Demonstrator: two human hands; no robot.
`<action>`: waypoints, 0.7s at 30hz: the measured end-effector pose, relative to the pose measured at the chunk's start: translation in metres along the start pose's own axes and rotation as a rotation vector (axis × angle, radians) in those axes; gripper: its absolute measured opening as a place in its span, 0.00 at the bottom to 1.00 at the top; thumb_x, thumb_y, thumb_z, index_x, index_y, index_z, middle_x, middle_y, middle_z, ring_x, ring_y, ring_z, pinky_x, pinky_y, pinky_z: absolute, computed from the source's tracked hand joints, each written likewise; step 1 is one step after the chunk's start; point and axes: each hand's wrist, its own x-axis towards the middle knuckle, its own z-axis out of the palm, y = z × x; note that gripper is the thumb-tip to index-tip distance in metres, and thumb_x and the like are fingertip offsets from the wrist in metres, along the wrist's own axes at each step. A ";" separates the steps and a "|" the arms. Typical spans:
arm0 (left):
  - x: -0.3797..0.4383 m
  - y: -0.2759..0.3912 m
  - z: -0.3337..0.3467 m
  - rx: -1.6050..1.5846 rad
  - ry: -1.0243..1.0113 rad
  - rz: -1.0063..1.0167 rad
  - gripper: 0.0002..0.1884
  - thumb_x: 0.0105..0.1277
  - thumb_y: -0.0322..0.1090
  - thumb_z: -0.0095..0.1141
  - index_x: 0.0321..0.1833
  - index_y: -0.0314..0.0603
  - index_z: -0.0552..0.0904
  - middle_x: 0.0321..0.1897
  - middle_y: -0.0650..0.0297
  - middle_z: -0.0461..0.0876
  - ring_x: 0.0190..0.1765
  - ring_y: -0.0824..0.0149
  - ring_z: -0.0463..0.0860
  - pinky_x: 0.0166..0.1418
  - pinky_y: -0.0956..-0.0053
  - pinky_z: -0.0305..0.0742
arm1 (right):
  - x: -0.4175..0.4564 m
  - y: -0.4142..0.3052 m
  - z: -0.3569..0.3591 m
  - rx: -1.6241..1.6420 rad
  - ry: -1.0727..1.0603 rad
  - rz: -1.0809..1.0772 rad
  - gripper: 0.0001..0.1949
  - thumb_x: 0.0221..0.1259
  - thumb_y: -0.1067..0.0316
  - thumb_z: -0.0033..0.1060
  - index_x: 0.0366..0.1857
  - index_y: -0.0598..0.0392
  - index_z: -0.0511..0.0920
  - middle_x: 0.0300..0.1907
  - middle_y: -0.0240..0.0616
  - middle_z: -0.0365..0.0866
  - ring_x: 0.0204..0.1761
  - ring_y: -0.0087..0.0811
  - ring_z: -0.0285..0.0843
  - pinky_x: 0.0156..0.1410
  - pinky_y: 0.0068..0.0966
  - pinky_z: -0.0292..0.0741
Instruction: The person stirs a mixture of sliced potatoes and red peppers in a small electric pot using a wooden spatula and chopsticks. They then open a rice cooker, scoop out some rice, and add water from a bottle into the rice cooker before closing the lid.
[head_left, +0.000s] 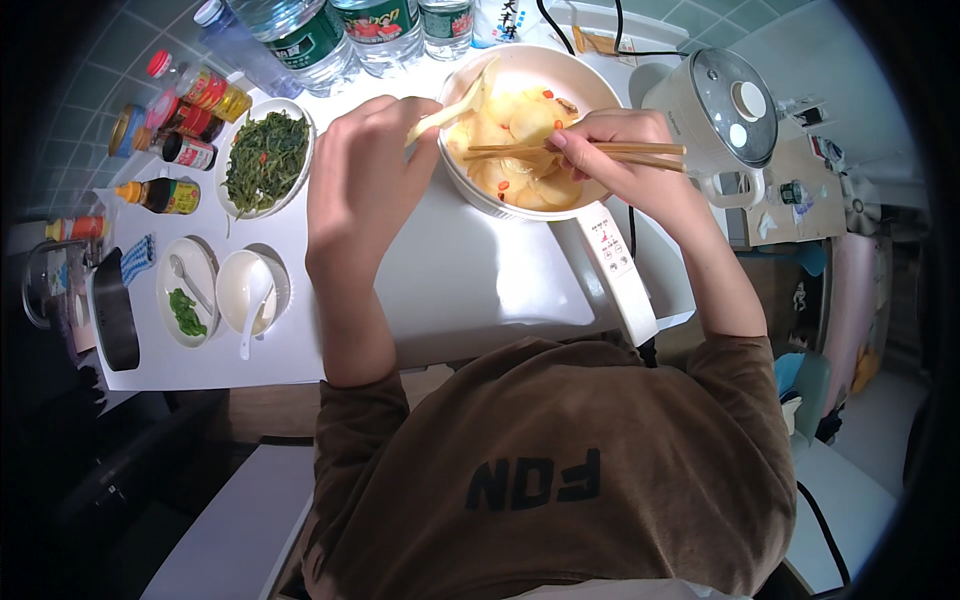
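Note:
An electric frying pan (534, 56) with a cream rim and a long handle (616, 274) stands at the back of the white counter. In it lie sliced potatoes (517, 180) with bits of red chili. My left hand (367, 180) is shut on a pale yellow spatula (469, 101), whose head rests at the pan's upper left inside wall. Over the pan's right side, my right hand (619, 150) grips a pair of wooden chopsticks (645, 150); their tips touch the potato slices.
Left of my left hand is a plate of cooked greens (266, 161), with sauce bottles (199, 112) beyond. Nearer are an oval dish (166, 300) with chopped greens and a bowl (232, 292) with a white spoon. Large water bottles (300, 45) line the back; a lidded electric pot (690, 112) stands right.

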 end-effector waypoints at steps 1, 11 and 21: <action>0.000 -0.001 0.002 -0.008 0.034 0.042 0.17 0.58 0.25 0.70 0.48 0.45 0.81 0.28 0.59 0.80 0.29 0.50 0.79 0.36 0.61 0.77 | 0.000 0.002 0.001 -0.012 0.006 -0.012 0.16 0.68 0.59 0.68 0.27 0.63 0.88 0.19 0.38 0.86 0.20 0.26 0.83 0.28 0.22 0.77; -0.002 -0.008 0.010 -0.019 0.056 0.072 0.16 0.57 0.24 0.70 0.47 0.44 0.80 0.34 0.59 0.84 0.33 0.51 0.82 0.39 0.61 0.78 | -0.015 -0.011 -0.013 -0.050 -0.079 -0.202 0.10 0.62 0.67 0.69 0.26 0.62 0.87 0.20 0.41 0.83 0.22 0.36 0.82 0.30 0.28 0.77; 0.000 -0.003 0.006 0.067 -0.019 -0.025 0.11 0.63 0.30 0.66 0.48 0.38 0.88 0.40 0.52 0.90 0.39 0.58 0.90 0.43 0.70 0.84 | -0.026 -0.006 -0.016 -0.116 -0.065 -0.192 0.11 0.66 0.66 0.65 0.31 0.62 0.88 0.21 0.40 0.84 0.23 0.33 0.82 0.30 0.26 0.76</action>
